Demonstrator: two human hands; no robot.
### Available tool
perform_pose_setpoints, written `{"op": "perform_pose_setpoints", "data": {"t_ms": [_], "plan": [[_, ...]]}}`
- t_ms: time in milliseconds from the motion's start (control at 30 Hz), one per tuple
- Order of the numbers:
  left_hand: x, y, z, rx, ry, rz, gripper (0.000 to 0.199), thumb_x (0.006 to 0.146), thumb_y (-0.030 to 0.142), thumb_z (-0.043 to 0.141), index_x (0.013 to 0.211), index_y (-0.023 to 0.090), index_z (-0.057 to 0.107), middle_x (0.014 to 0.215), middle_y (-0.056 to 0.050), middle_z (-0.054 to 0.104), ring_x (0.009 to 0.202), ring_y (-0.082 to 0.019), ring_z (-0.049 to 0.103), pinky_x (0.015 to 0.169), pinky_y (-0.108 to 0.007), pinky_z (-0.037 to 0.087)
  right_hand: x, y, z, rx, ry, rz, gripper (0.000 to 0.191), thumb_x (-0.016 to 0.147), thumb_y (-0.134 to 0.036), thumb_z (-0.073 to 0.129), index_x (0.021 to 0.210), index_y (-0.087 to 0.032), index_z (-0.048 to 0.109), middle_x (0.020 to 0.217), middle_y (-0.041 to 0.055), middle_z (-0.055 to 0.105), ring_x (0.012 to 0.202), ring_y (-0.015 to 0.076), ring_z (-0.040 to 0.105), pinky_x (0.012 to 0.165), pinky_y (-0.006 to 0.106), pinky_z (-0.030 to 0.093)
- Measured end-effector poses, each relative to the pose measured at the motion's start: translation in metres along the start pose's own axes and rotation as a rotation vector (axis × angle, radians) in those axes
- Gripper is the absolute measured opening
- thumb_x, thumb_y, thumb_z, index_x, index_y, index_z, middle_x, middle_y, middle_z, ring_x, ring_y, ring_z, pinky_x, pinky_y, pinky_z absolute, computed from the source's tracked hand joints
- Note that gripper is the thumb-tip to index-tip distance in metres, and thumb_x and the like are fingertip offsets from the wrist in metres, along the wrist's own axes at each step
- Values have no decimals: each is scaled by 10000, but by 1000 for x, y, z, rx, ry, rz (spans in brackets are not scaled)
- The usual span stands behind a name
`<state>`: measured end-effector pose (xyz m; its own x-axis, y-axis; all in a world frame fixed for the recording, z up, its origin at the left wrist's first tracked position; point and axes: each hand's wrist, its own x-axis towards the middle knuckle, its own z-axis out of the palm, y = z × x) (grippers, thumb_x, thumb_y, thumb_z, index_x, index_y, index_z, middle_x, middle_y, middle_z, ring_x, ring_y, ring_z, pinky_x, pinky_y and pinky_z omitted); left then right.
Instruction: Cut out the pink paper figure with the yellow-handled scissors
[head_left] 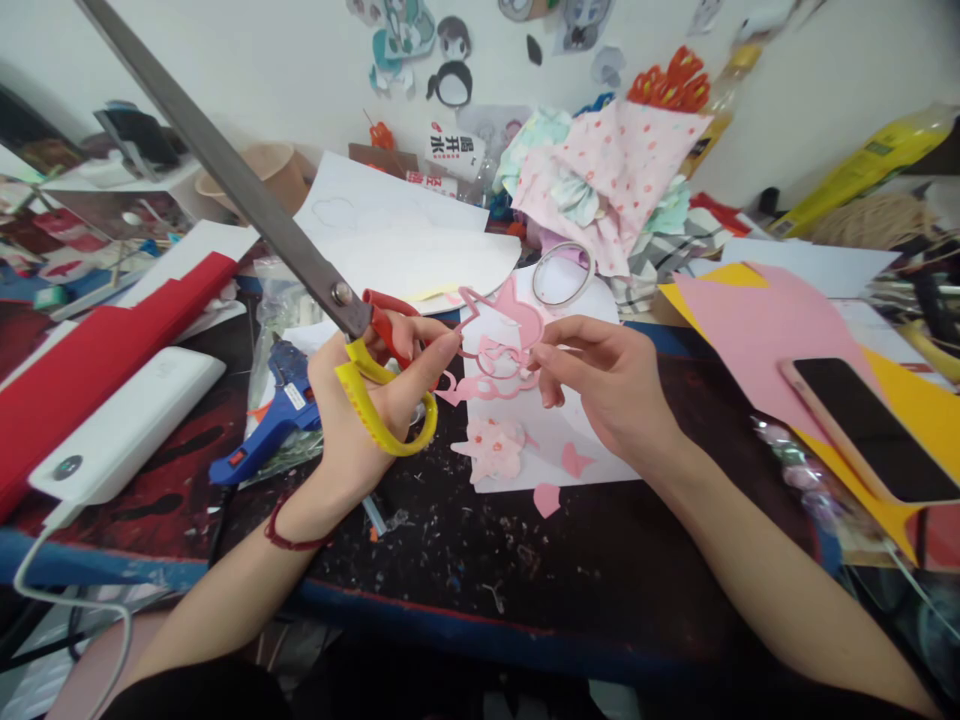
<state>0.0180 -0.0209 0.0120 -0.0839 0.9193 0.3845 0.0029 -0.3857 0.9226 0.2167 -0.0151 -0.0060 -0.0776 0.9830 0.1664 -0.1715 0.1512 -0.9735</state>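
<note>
Scissors (292, 245) with a long steel blade, one yellow and one red handle loop are hooked on my left hand (375, 385), blade up to the upper left. The thumb and fingertips of that hand also pinch the edge of a thin pink paper cut-out (523, 318) with curved outlines. Its other side is between the fingertips of my right hand (604, 375), closed in a pinch. Below lie a pale pink paper flower (491, 447) and small pink scraps (547, 500). White paper (600, 450) is under them.
A blue glue gun (274, 415) and white power bank (127, 425) lie to the left. A tape roll (564, 273) rests behind the hands. A phone (874, 425) sits on pink and yellow sheets at right. Patterned cloth (600, 180) is piled at the back.
</note>
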Motion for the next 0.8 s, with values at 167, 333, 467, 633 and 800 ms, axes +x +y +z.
{"op": "perform_pose_setpoints", "data": {"t_ms": [167,333,467,633,800], "plan": [[0,0,-1,21,-8,13,359,751,168,811,661,209,465,746,19,660,702,-135,636,679,-310,516,0,1,0,15,-4,3,99,789,-248,786,810,-180,718,708,-4,679,465,78,582,438,252,481],[0,0,-2,45,4,29,381,744,195,825,652,218,456,752,18,664,718,-153,650,696,-334,530,0,0,-1,23,0,17,111,788,-257,786,826,-174,722,718,5,692,473,81,578,442,261,485],[0,2,-1,9,10,6,370,746,178,823,665,224,465,754,11,650,735,-167,656,706,-350,535,0,-1,0,15,1,19,94,790,-252,782,827,-190,722,719,-2,690,477,84,576,446,270,482],[0,1,-2,23,42,0,386,735,204,836,667,224,457,743,17,623,731,-167,664,718,-353,549,0,-2,1,-11,-18,7,65,796,-238,770,803,-197,720,708,-12,684,475,80,576,448,269,487],[-1,2,-1,34,28,11,372,746,212,827,666,223,464,754,16,649,745,-170,672,737,-363,551,0,-1,0,-9,-3,11,80,794,-251,778,801,-192,725,696,-12,681,468,81,578,450,265,477]]}}
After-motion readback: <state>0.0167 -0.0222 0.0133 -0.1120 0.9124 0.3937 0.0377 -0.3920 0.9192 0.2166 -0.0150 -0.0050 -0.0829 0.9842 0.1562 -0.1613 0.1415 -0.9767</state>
